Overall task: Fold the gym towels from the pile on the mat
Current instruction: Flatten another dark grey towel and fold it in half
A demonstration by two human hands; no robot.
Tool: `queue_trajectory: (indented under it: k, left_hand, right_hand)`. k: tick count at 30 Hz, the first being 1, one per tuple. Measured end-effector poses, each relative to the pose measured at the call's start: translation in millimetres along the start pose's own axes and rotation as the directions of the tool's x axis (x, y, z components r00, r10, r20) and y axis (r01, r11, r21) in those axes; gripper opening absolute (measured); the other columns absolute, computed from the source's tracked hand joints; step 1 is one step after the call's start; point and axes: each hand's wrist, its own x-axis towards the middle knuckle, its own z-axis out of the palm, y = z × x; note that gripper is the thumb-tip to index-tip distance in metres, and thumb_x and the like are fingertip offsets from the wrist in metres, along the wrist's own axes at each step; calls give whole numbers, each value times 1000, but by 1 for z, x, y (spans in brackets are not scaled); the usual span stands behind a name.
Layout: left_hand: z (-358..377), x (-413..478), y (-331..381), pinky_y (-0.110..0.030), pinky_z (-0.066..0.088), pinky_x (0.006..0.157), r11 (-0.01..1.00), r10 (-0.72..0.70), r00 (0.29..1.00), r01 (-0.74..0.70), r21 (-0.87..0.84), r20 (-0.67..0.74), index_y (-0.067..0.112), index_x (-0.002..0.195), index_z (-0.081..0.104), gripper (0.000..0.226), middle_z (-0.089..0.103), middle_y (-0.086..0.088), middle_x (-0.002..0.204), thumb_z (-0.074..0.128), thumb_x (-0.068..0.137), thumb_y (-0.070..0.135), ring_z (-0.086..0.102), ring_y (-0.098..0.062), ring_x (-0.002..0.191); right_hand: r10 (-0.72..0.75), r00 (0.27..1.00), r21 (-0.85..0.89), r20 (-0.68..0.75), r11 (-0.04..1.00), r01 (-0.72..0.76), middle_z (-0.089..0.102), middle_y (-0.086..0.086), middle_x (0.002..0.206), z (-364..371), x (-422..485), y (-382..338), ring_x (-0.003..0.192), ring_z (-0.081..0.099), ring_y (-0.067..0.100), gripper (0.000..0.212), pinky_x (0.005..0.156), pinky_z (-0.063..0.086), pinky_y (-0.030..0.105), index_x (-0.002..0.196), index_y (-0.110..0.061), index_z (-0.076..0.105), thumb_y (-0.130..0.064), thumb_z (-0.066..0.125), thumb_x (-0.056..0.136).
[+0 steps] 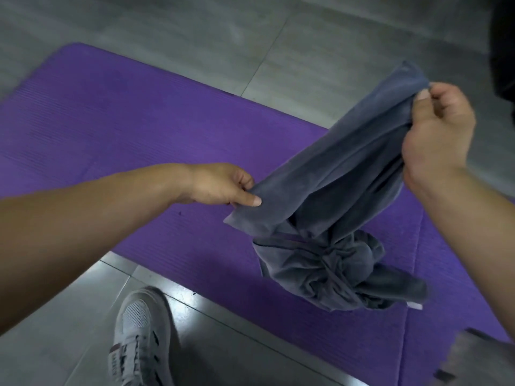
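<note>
Item: 1 grey towel (334,168), held above the purple mat (125,121). Its taut edge runs diagonally from your left hand (220,185) at the lower end to your right hand (440,135) at the upper end. Both hands pinch that edge between thumb and fingers. The remainder hangs bunched beneath, nearer your right hand, so spreading it likely means drawing the 2 hands apart along that diagonal.

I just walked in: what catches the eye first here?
A grey towel, stretched slantwise between two bare hands: the left hand pinches its lower corner at centre, the right hand grips its upper end at right. Beneath lies a purple mat on grey floor tiles, with a white sneaker at the bottom edge.
</note>
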Motion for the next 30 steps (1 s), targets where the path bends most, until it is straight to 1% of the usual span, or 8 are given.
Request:
queue_trajectory:
  k: [6, 10, 14, 16, 21, 24, 27, 30]
  left_hand:
    - [-21, -32, -29, -43, 45, 81, 923, 5, 957, -116, -368, -289, 13, 100, 59, 32, 60, -11, 94, 70, 88, 41, 54, -24, 87]
    - [-25, -47, -63, -34, 46, 73, 869, -38, 909, -175, -463, -415, 8, 104, 63, 46, 64, -9, 90, 77, 83, 46, 57, -22, 82]
    - [0, -44, -114, -31, 51, 65, 898, -14, 916, -165, -407, -402, 5, 101, 68, 50, 69, -6, 83, 87, 71, 39, 64, -15, 74]
    - [16, -37, -142, -37, 57, 74, 939, -10, 939, -109, -325, -343, 11, 99, 72, 48, 75, -7, 89, 89, 63, 39, 70, -18, 81]
    - [44, -20, -208, -31, 51, 79, 958, -176, 933, 236, 163, -314, 29, 75, 59, 17, 64, 8, 76, 74, 84, 32, 65, -17, 84]
    - [45, -25, -226, -32, 46, 74, 972, -226, 883, 178, -152, -411, 15, 86, 61, 12, 61, 2, 78, 69, 87, 23, 58, -19, 79]
    - [39, -37, -229, -40, 49, 84, 678, -238, 865, -178, -713, -442, 7, 87, 59, 17, 61, -14, 87, 66, 78, 20, 57, -26, 84]
    - [36, -41, -228, -44, 56, 97, 317, -223, 874, -354, -880, -432, 13, 83, 58, 6, 64, -13, 91, 62, 79, 14, 65, -25, 87]
  right_hand:
    - [29, 1000, -10, 10, 1000, -28, 56, -19, 75, 32, -2, -3, 66, 51, -12, 13, 71, 43, 14, 88, -29, 58, -23, 53, 99]
    - [49, 996, -41, 81, 998, -46, 57, -16, 78, 59, -21, -1, 65, 52, -14, 20, 72, 42, 13, 85, -32, 55, -20, 51, 101]
    - [17, 980, -108, 197, 994, 4, 58, -14, 82, 87, -36, 7, 70, 52, -9, 14, 73, 43, 16, 92, -29, 59, -23, 50, 101]
    - [18, 962, -169, 272, 985, 30, 58, -13, 84, 99, -44, 18, 69, 52, -10, 10, 71, 43, 12, 101, -25, 59, -24, 49, 103]
    - [81, 908, -290, 410, 956, 45, 60, -20, 82, 116, -64, 53, 70, 54, -13, 14, 69, 42, 7, 104, -27, 65, -26, 51, 104]
    - [127, 909, -334, 397, 942, 14, 62, -18, 85, 123, -61, 63, 71, 55, -14, 18, 71, 42, 7, 109, -20, 67, -28, 53, 103]
    - [101, 932, -380, 349, 924, 43, 61, -9, 91, 140, -51, 54, 65, 51, -23, 24, 67, 36, 0, 116, -10, 66, -24, 50, 104]
    - [43, 935, -372, 352, 923, 97, 57, -14, 84, 167, -39, 43, 62, 48, -26, 25, 67, 34, -1, 118, -7, 65, -20, 48, 105]
